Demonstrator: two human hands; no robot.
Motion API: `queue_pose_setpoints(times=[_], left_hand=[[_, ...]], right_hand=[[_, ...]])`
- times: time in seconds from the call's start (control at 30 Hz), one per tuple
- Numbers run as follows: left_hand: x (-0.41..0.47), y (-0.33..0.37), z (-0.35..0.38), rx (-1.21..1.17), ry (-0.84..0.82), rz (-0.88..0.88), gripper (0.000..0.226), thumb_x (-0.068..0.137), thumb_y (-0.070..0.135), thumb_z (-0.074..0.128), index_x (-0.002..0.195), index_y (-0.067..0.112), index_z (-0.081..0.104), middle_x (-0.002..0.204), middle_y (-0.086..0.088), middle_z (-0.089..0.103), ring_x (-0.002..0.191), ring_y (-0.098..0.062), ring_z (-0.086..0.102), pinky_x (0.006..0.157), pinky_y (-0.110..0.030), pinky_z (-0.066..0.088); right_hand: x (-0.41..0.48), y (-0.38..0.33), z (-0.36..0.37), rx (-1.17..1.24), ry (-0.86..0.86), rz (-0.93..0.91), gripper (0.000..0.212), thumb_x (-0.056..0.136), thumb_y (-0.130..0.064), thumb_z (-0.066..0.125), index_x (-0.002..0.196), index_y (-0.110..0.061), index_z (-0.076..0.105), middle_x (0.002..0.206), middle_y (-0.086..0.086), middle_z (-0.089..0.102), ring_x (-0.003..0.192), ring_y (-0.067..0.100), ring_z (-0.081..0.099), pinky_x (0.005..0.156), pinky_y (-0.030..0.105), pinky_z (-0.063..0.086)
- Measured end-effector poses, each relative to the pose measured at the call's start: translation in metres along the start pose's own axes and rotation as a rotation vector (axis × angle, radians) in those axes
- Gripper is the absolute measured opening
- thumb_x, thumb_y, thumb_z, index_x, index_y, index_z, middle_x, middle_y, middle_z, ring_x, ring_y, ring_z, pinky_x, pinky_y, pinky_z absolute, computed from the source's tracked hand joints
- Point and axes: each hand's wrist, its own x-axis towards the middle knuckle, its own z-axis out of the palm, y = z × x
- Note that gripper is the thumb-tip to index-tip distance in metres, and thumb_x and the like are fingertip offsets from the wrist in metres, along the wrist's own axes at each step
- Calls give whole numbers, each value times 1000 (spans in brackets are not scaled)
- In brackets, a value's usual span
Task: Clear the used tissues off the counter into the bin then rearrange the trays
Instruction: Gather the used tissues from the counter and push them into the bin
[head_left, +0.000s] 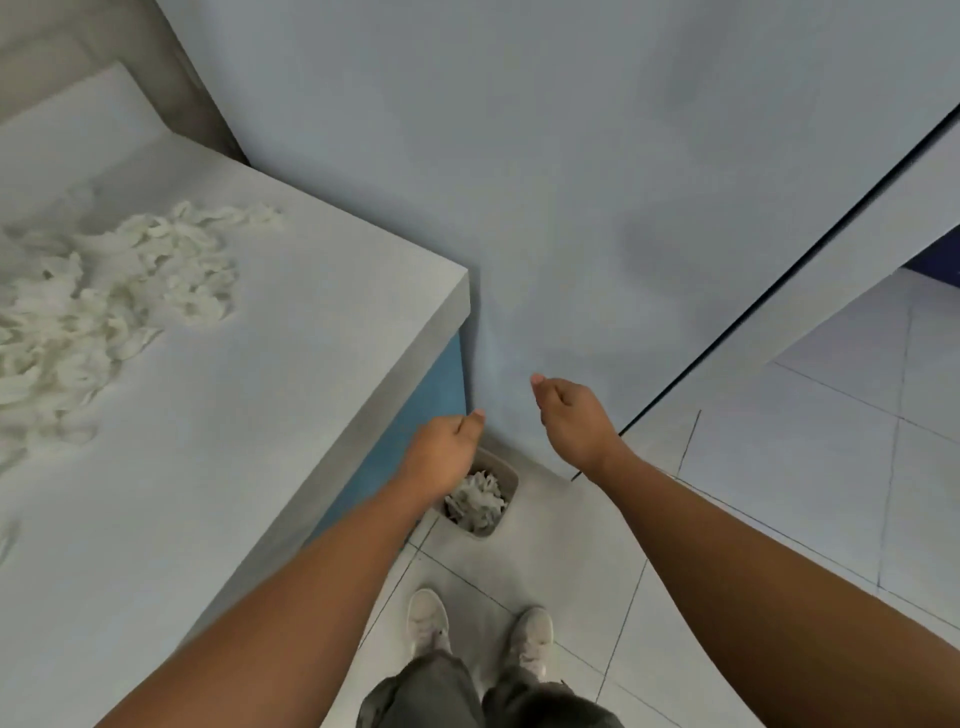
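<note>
Above the small beige plastic bin (513, 480), left hand (445, 453) and right hand (571, 415) are held loosely curled, empty; white crumpled tissues (104, 291) are best released squarely over it.

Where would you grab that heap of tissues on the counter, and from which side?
I'd grip the tissue heap at its near right edge, the part closest to the left hand. Come down from above with spread fingers and scoop inward: the heap is low, loose and shapeless, with nothing firm to pinch.
</note>
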Motion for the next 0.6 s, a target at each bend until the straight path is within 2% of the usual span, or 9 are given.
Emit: queue_pose_setpoints(times=[0.13, 0.23, 0.27, 0.3, 0.33, 0.37, 0.43, 0.5, 0.6], left_hand=[[27, -34, 32, 11, -128, -141, 37, 99, 34, 40, 76, 9, 54, 72, -1, 53, 78, -24, 54, 70, -37, 39], [53, -69, 63, 4, -229, -274, 22, 92, 30, 43, 83, 15, 57, 90, -4, 57, 93, -24, 53, 84, -34, 42], [63, -84, 75, 10, -267, -269, 21, 92, 28, 45, 91, 15, 62, 99, -8, 60, 97, -26, 55, 88, -33, 44], [70, -100, 86, 39, -316, -255, 26, 96, 24, 44, 109, 14, 63, 114, -12, 61, 105, -28, 56, 89, -32, 44], [77, -117, 96, 92, -361, -251, 33, 100, 21, 42, 128, 14, 58, 127, -14, 57, 113, -31, 56, 88, -31, 44], [86, -136, 106, 148, -384, -246, 38, 101, 18, 41, 138, 16, 51, 135, -15, 53, 116, -32, 55, 88, -32, 46], [103, -175, 125, 225, -396, -245, 41, 99, 14, 42, 137, 24, 52, 135, -14, 54, 112, -33, 57, 85, -35, 51], [123, -210, 146, 256, -388, -232, 34, 99, 21, 46, 130, 31, 57, 131, -10, 58, 109, -32, 59, 88, -38, 54], [147, -250, 174, 228, -334, -202, 35, 96, 13, 52, 127, 26, 62, 126, -6, 63, 109, -29, 60, 90, -35, 52]], right_hand=[[14, 37, 10, 18, -51, 111, 41, 103, -41, 39, 72, -13, 41, 68, 5, 41, 57, 16, 35, 56, 28, 31], [22, 67, 21, 193, -84, 271, 35, 102, -32, 37, 71, -17, 40, 66, 1, 37, 50, 11, 30, 48, 23, 24], [25, 79, 25, 243, -97, 313, 32, 100, -27, 36, 70, -17, 40, 68, 2, 36, 51, 12, 28, 47, 23, 21], [28, 92, 30, 276, -110, 343, 29, 97, -22, 36, 69, -17, 41, 70, 4, 36, 52, 13, 27, 49, 24, 20], [30, 107, 36, 288, -117, 364, 27, 94, -20, 36, 68, -17, 44, 71, 5, 37, 54, 14, 28, 50, 26, 21], [34, 123, 43, 275, -114, 372, 25, 92, -18, 37, 69, -17, 47, 71, 3, 39, 56, 14, 31, 52, 27, 23], [44, 159, 60, 201, -103, 372, 24, 93, -13, 38, 79, -14, 58, 70, -3, 48, 61, 13, 39, 56, 26, 30], [55, 196, 78, 146, -111, 384, 25, 94, -8, 40, 90, -10, 65, 76, -1, 56, 65, 14, 45, 58, 25, 35], [67, 251, 103, 109, -127, 410, 23, 93, -5, 46, 95, -11, 68, 85, 7, 62, 69, 16, 48, 60, 25, 40]])
